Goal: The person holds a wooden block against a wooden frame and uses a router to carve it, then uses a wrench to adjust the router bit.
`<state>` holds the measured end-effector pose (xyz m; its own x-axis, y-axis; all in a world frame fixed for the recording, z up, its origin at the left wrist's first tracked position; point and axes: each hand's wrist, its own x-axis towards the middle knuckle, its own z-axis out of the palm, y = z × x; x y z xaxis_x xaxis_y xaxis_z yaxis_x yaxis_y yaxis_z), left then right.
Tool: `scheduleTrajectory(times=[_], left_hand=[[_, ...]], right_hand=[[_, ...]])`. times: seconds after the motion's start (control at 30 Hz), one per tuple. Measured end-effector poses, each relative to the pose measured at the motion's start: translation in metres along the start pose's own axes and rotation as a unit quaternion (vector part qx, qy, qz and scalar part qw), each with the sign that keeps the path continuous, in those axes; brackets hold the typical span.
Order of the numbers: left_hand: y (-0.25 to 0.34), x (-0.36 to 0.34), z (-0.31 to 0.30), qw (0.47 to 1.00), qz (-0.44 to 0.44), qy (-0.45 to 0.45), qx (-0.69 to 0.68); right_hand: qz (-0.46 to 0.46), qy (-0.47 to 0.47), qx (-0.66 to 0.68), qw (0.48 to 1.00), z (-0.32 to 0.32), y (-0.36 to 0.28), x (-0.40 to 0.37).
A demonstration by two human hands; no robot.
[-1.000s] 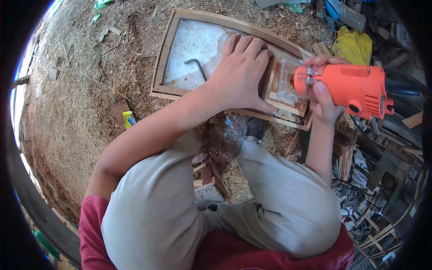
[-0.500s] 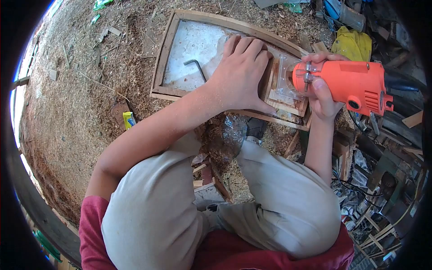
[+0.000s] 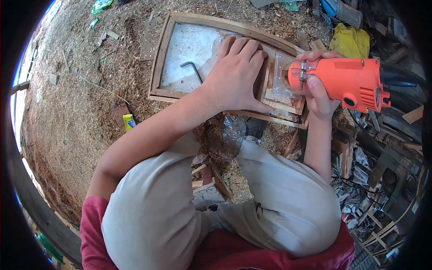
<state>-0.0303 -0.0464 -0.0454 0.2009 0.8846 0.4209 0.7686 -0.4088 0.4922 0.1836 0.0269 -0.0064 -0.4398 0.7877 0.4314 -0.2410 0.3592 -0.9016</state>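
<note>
My right hand (image 3: 320, 85) is wrapped round an orange trim router (image 3: 348, 83), which lies tilted on its side. The router's clear plastic base (image 3: 282, 74) faces a small wooden frame (image 3: 281, 103) inside a larger wood-edged tray (image 3: 162, 58). My left hand (image 3: 240, 74) bears down on the small frame's left side, fingers curled at the far end and thumb stretched along the near end; part of the wood is hidden under the palm. Just left of that wrist, a hex key (image 3: 192, 69) rests on the tray's whitish surface.
Wood shavings (image 3: 81, 148) cover the ground. A yellow cloth (image 3: 350, 41) lies beyond the router, with scrap wood and cables (image 3: 360, 186) on the right. A clear plastic bag (image 3: 234, 135) sits between my knees and the tray. A yellow wrapper (image 3: 129, 121) lies left.
The router and my right hand have shifted slightly left over the small wooden frame. My left hand keeps its place on the wood. The whole view has moved a little.
</note>
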Motion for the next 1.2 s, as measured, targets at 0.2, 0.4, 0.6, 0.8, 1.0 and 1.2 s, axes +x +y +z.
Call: scheduleTrajectory(times=[0.2, 0.4, 0.6, 0.8, 1.0, 1.2], left_hand=[[0.001, 0.002, -0.003, 1.000, -0.004, -0.012, 0.002], [0.002, 0.001, -0.003, 1.000, -0.004, -0.010, 0.005], [0.001, 0.000, -0.002, 1.000, -0.002, -0.007, 0.005], [0.001, 0.000, 0.000, 1.000, 0.000, -0.001, 0.001], [0.001, 0.000, 0.000, 1.000, -0.003, -0.009, 0.000], [0.001, 0.000, 0.001, 1.000, -0.003, -0.016, 0.001]], right_hand=[[0.018, 0.003, 0.000, 1.000, 0.001, -0.005, -0.003], [0.027, 0.005, 0.007, 1.000, 0.002, -0.007, -0.004], [0.013, 0.005, -0.007, 1.000, 0.001, -0.006, -0.004], [0.020, 0.027, -0.020, 0.999, 0.005, -0.008, -0.007], [0.021, 0.032, -0.025, 0.999, 0.006, -0.011, -0.009], [0.003, 0.030, -0.019, 0.999, 0.004, -0.008, -0.008]])
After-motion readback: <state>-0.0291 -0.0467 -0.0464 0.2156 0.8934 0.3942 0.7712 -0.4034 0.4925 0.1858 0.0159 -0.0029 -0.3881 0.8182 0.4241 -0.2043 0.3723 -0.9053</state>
